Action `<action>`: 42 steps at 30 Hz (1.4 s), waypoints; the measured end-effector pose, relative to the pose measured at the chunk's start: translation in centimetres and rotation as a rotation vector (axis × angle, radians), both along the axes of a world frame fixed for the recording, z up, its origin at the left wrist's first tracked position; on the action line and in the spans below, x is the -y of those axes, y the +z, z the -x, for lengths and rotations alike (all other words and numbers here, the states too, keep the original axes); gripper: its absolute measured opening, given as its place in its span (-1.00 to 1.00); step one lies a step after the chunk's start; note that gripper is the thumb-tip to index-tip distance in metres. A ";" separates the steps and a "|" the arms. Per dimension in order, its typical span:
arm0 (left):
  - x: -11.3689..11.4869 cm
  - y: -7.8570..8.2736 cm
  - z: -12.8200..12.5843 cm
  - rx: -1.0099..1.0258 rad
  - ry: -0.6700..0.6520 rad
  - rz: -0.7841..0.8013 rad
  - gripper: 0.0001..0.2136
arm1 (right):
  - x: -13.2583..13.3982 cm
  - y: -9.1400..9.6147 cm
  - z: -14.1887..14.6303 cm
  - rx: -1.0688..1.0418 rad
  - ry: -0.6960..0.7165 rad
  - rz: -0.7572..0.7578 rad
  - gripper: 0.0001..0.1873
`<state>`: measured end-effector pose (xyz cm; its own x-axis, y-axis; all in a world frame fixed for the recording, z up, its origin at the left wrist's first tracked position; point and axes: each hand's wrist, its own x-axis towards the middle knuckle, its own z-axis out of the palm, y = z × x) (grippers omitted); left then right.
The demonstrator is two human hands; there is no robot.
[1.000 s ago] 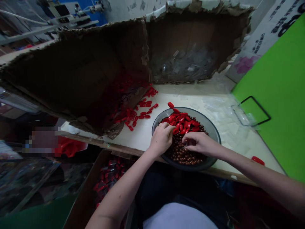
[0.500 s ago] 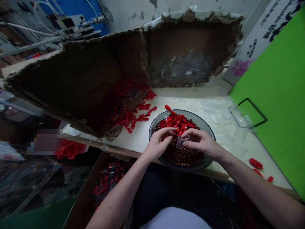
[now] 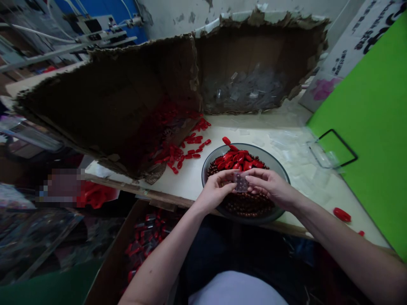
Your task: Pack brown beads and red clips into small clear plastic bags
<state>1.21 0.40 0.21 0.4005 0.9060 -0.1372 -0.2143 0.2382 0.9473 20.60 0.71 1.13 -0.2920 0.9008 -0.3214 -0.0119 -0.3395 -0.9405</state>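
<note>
Just over the wide, shallow grey bowl (image 3: 280, 169), a small clear plastic packet (image 3: 241, 182) is pinched from both sides. The fingers (image 3: 229, 175) of the left hand (image 3: 213, 191) are pressed together on one edge of it, and those of the right hand (image 3: 270, 188) on the other, so that it is borne by the fingertips alone, clear of the bowl's contents. Dark specks are seen through the packet, though what they are cannot be told at this size. It appears to be kept over the bowl so that anything let slip would be caught there. Inside the bowl, round dark-brown beads (image 3: 244, 206) are heaped on the near side, and glossy red oblong pieces (image 3: 237, 161) are piled on the far side, one of them lying up against the far rim. Beyond the bowl, more red oblong pieces (image 3: 187, 149) are scattered over a cream tabletop (image 3: 318, 199) and into a torn brown cardboard box (image 3: 251, 51), where crumpled clear plastic packets (image 3: 244, 91) are gathered. To the bowl's right, a lone red piece (image 3: 341, 214) is left lying, and below the bowl, past the table's near edge, red-and-dark items (image 3: 146, 241) are held in a lower cardboard box (image 3: 110, 258).
</note>
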 end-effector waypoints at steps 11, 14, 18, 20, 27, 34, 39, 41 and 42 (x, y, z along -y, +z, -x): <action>-0.5 -0.1 0.6 -0.060 0.222 -0.074 -0.72 | -0.6 1.2 -3.0 0.693 0.392 -0.545 -0.76; -0.7 -0.5 0.5 -0.097 0.244 -0.079 -0.77 | -1.0 1.9 -3.8 1.008 0.634 -0.670 -0.82; -0.6 -0.7 0.1 -0.140 0.233 -0.095 -0.80 | -1.0 1.2 -2.0 1.307 0.804 -0.701 -0.81; -0.5 -0.6 0.0 -0.156 0.232 -0.100 -0.80 | -0.8 0.5 -0.7 1.297 0.827 -0.746 -0.81; -0.5 -0.3 0.3 -0.156 0.234 -0.100 -0.81 | -0.8 -0.5 -1.4 0.657 0.520 -0.520 -0.82; -0.1 0.3 -0.8 -0.034 0.050 -0.122 -0.67 | 0.1 0.2 -1.9 0.107 0.046 -0.290 -0.68; 0.2 1.1 -1.9 0.077 0.074 -0.088 -0.63 | -0.1 2.0 -1.5 0.100 0.010 -0.345 -0.66; 0.3 1.4 -2.0 0.138 0.106 -0.035 -0.65 | -0.4 2.4 -2.1 0.140 0.012 -0.351 -0.64; 0.3 1.6 -2.0 0.167 0.117 -0.015 -0.65 | -0.5 2.6 -2.4 0.174 0.002 -0.361 -0.63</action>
<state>3.18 0.10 1.79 0.3082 0.9492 -0.0638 -0.3938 0.1883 0.8997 23.03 1.18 3.68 -0.2626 0.9644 -0.0294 0.1586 0.0130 -0.9873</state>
